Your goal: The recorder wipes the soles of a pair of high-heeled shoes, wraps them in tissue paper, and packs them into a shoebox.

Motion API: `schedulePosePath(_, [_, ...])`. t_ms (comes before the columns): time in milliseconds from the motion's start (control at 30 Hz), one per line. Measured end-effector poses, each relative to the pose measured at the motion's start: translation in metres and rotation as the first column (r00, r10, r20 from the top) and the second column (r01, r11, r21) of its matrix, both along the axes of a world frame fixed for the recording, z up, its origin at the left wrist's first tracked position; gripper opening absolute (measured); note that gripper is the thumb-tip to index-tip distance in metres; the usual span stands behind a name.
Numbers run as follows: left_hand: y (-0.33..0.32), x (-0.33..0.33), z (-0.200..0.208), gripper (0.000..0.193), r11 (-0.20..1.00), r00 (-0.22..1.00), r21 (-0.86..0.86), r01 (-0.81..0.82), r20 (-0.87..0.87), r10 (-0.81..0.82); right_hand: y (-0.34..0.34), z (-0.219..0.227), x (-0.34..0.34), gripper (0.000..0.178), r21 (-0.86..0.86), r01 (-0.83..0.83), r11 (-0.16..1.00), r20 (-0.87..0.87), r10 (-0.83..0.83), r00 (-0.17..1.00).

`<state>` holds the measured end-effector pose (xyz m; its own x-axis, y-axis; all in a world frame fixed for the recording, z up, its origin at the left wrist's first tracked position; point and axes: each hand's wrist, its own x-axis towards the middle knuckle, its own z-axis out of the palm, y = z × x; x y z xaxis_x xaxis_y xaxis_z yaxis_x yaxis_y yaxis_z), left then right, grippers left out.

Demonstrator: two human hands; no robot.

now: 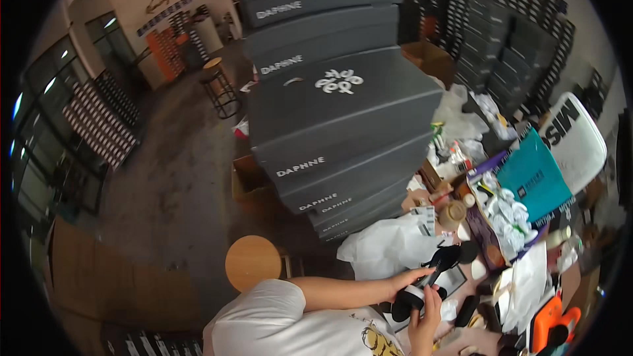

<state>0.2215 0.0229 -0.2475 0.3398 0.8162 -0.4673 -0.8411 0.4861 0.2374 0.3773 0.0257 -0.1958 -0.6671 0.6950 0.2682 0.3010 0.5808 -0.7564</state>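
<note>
Both my hands are at a black shoe (446,258), which looks like a strappy sandal, low at the right of the head view. My left hand (406,281) comes in from the left with its fingers closed on the shoe's upper side. Below it, my right hand (428,311) grips the nearer end, thumb and fingers pressed round it. A rounded black part (406,302) with a pale band shows between the hands; whether it belongs to the same shoe I cannot tell. Crumpled white tissue paper (382,247) lies just beyond the hands.
Dark grey shoeboxes (343,105) rise in a tall stack ahead. On the cluttered table at right stand a purple-edged box (504,224) of crumpled paper, a teal lid (535,178), a jar (452,214) and orange-handled scissors (550,323). A round wooden stool (253,264) is at my left.
</note>
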Motion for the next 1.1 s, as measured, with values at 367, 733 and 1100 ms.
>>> schedulePosePath(367, [-0.042,-0.006,0.018,0.050,0.998,0.997,0.048,-0.051,-0.055,0.053,-0.010,0.053,-0.012,0.045,-0.066,-0.371,0.926,0.088,0.376,0.922])
schedulePosePath(733, [-0.037,0.003,0.008,0.048,0.998,0.997,0.041,-0.046,-0.067,0.048,-0.019,0.049,-0.031,0.021,-0.132,-0.343,0.930,-0.009,0.345,0.939])
schedulePosePath(1100, [0.001,-0.018,0.025,0.046,0.972,0.965,0.232,0.040,-0.262,0.023,-0.006,0.037,-0.003,0.043,-0.043,-0.022,0.999,-0.004,0.022,1.000])
